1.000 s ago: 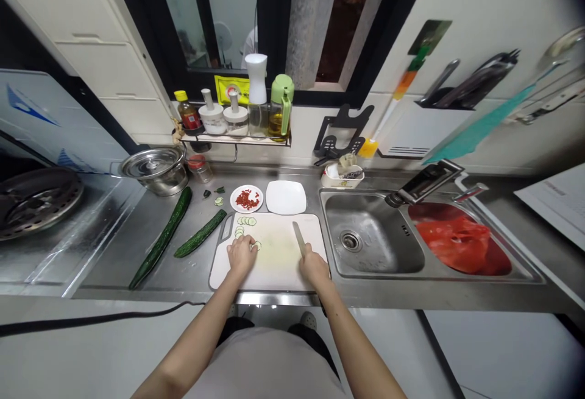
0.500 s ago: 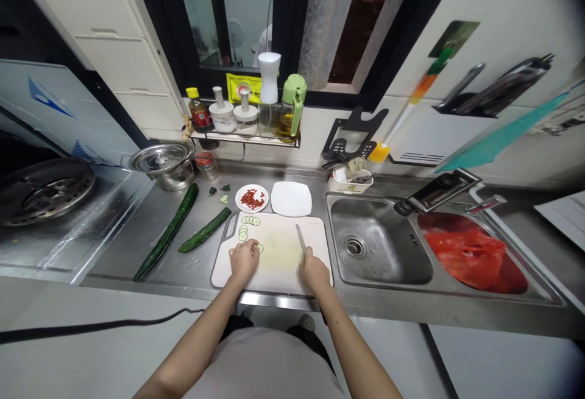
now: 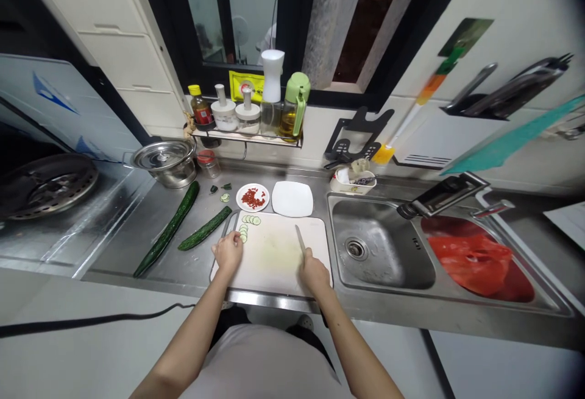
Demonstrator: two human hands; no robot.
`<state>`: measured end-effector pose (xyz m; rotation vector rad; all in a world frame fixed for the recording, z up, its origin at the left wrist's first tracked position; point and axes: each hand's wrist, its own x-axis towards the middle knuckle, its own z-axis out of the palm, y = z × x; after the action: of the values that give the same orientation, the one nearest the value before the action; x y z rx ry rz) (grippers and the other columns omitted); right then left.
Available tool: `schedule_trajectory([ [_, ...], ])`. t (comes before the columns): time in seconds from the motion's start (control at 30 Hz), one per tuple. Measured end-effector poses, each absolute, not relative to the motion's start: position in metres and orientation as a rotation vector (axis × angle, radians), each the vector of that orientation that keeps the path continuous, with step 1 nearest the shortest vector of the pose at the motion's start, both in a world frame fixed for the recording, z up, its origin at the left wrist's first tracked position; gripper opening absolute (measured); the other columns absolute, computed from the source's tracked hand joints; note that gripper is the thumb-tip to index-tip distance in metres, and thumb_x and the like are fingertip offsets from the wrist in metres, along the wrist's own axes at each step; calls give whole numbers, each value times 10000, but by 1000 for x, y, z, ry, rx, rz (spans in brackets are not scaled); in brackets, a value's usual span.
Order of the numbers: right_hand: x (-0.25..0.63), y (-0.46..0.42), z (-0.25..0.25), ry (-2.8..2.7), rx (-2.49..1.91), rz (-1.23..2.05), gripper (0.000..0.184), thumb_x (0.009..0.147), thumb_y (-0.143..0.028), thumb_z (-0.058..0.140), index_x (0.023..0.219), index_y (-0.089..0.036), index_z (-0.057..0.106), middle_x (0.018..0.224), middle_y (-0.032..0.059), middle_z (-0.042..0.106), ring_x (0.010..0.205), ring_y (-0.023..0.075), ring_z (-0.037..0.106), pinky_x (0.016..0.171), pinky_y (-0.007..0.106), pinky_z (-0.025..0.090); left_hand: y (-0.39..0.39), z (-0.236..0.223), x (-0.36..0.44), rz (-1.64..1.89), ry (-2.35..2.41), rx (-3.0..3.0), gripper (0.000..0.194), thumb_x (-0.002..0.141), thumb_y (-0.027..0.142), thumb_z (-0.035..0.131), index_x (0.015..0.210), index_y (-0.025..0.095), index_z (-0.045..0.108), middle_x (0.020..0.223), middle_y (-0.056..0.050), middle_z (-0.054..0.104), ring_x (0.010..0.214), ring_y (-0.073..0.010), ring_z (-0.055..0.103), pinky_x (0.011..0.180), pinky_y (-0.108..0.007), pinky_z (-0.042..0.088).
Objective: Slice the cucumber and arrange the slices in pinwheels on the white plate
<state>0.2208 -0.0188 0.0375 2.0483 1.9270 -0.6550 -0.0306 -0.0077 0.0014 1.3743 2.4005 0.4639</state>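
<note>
My right hand is closed around the handle of a knife, its blade pointing away over the right part of the white cutting board. At the board's left side, my left hand has its fingertips pinched together on a thin cucumber slice at the near end of a curved row. More cucumber slices of that row overlap along the board's upper left. A cut cucumber lies left of the board, and a longer whole cucumber lies further left.
Behind the board stand a small plate of chopped red pieces and a white square plate. Cucumber scraps lie near a lidded steel pot. To the right is a sink with a red plastic bag in its second basin.
My left hand has moved left across the board, and the single slice by its fingers has gone from the middle to the row. My right hand with the knife has stayed put.
</note>
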Motion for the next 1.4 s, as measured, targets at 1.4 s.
schedule_trajectory([
  [1.4, 226, -19, 38, 1959, 2030, -697, 414, 886, -94, 329, 1294, -121, 399, 962, 168, 684, 953, 267, 654, 733, 330, 428, 53, -5, -1, 325, 2350, 1793, 317, 873, 318, 477, 1131, 271, 655, 1130, -107, 602, 1059, -294, 488, 877, -435, 307],
])
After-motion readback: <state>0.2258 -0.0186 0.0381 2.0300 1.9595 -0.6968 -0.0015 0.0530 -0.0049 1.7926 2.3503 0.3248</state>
